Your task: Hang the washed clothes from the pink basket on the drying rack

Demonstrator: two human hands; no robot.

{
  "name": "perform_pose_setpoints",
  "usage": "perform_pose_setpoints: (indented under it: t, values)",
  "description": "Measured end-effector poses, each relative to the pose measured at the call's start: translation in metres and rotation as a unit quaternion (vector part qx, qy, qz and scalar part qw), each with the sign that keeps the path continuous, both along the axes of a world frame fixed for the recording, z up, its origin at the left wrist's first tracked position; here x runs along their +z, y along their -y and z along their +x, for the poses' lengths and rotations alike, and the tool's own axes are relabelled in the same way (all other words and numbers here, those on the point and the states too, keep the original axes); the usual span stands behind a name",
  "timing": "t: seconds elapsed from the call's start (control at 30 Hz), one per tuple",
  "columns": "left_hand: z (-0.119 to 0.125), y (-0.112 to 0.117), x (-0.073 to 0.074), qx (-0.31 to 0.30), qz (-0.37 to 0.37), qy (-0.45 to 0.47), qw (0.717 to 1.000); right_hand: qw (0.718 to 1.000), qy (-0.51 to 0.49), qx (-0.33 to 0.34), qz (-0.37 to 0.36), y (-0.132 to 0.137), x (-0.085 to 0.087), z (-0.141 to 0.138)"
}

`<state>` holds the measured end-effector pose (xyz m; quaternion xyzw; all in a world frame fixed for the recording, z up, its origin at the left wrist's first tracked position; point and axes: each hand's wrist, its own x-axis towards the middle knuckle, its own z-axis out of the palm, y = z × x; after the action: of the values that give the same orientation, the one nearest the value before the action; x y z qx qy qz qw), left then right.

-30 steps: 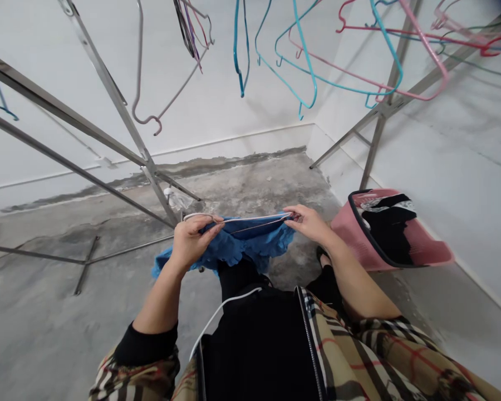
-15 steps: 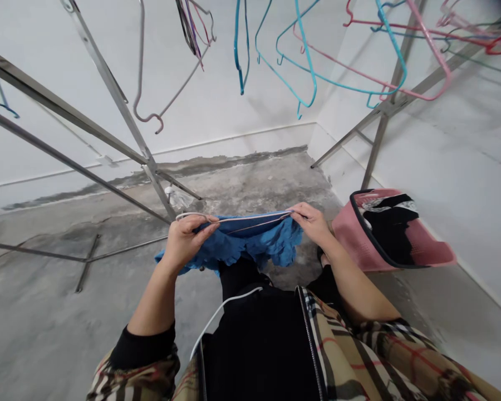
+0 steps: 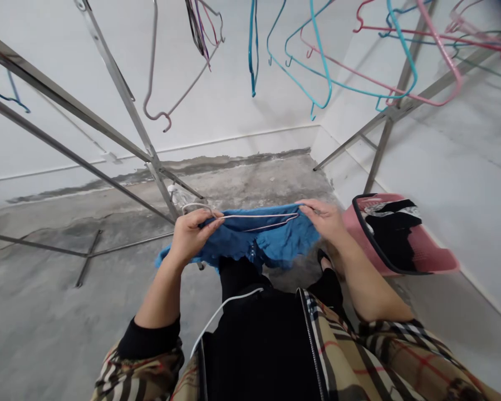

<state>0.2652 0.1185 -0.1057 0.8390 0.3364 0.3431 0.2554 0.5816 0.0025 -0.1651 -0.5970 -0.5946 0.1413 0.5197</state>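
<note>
A blue garment (image 3: 284, 242) hangs between my two hands, its upper edge pulled wide. Inside its opening lies a thin pale wire hanger (image 3: 259, 216), with its hook end at the left beside my left hand. My left hand (image 3: 194, 231) is closed in a pinch on the hanger near that hook, the cloth against the fingers. Further right, my right hand (image 3: 323, 218) pinches the garment's top edge just past the hanger's right end. The garment's lower part droops in folds over my legs.
Metal rack bars (image 3: 125, 89) stand at the left, another rack leg (image 3: 378, 150) at the right. Several hangers hang overhead, among them a light blue hanger (image 3: 317, 61). A pink basket (image 3: 436, 259) holding dark clothes (image 3: 390, 239) sits on the floor at the right.
My right hand has moved right, off the hanger's end, and now stretches the garment's top edge. The cloth spreads wider around the hanger. The view has shifted slightly.
</note>
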Motion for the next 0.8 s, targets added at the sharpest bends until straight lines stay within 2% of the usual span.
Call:
perform_pose_setpoints:
  t: [0.07,0.17,0.3,0.43,0.5,0.57,0.7,0.8]
  values:
    - [-0.004,-0.002,-0.001,0.003,-0.011,0.011,1.000,1.000,-0.012,-0.021,-0.005,0.003,-0.002,0.008]
    - [-0.007,-0.004,-0.003,0.006,-0.004,0.011,1.000,1.000,-0.007,-0.014,-0.005,0.005,-0.004,0.013]
    - [-0.003,-0.004,-0.005,-0.005,0.004,0.015,1.000,0.999,0.018,-0.003,0.032,0.005,0.003,0.006]
    - [0.007,0.000,-0.008,-0.062,0.000,0.008,0.998,0.992,0.072,0.080,0.065,0.003,0.017,-0.015]
    - [0.011,0.003,-0.009,-0.078,0.013,0.002,0.997,0.983,0.109,0.130,0.063,0.002,0.022,-0.028]
    - [0.015,0.005,-0.008,-0.077,0.033,0.007,0.996,0.978,0.137,0.153,0.043,0.001,0.024,-0.037]
    - [0.013,0.003,-0.004,-0.059,0.060,0.023,0.996,0.971,0.187,0.149,-0.025,0.001,0.029,-0.037]
    - [0.005,-0.005,-0.003,-0.067,0.064,0.009,0.996,0.969,0.224,0.107,-0.001,0.004,0.036,-0.026]
